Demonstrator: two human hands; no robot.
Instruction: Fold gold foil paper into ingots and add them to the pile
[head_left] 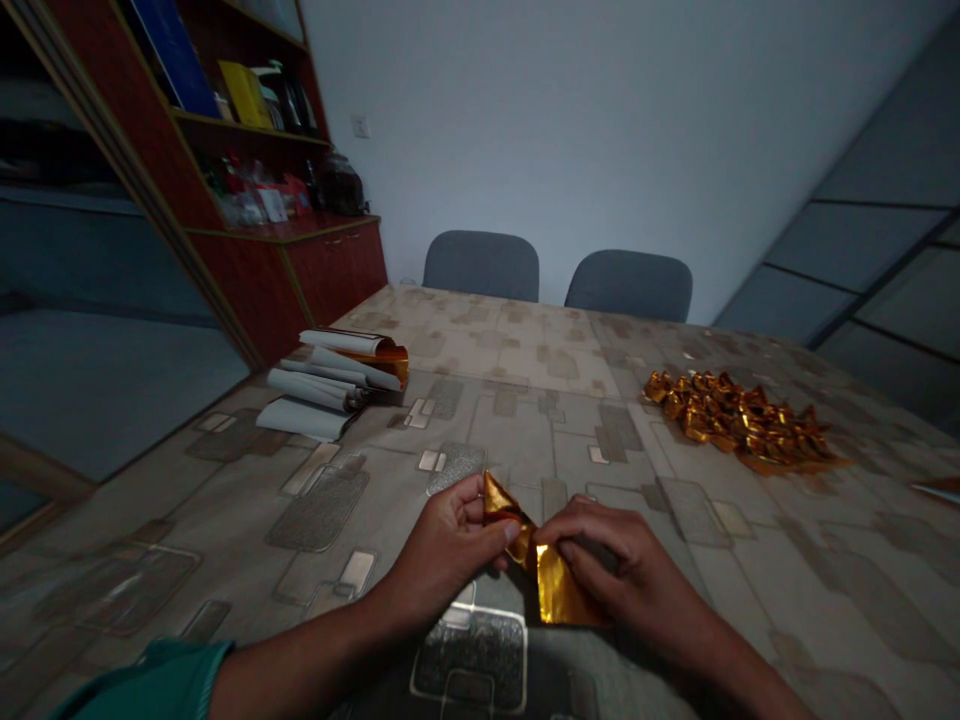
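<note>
Between my two hands is a piece of shiny gold foil paper, partly folded, above the near part of the table. My left hand pinches its pointed upper-left end, with the thumb lying across the fold. On the other side, my right hand has its fingers closed on the foil near the middle, and a flat square flap hangs below them. The fingers hide part of the folds. Farther right on the table lies a cluster of folded gold foil pieces, set close together in rows.
Curled sheets with pale backs and gold faces are stacked at the table's left. A patterned cloth covers the table. Two grey chairs stand at its far edge. A red-brown cabinet with shelves is at the back left.
</note>
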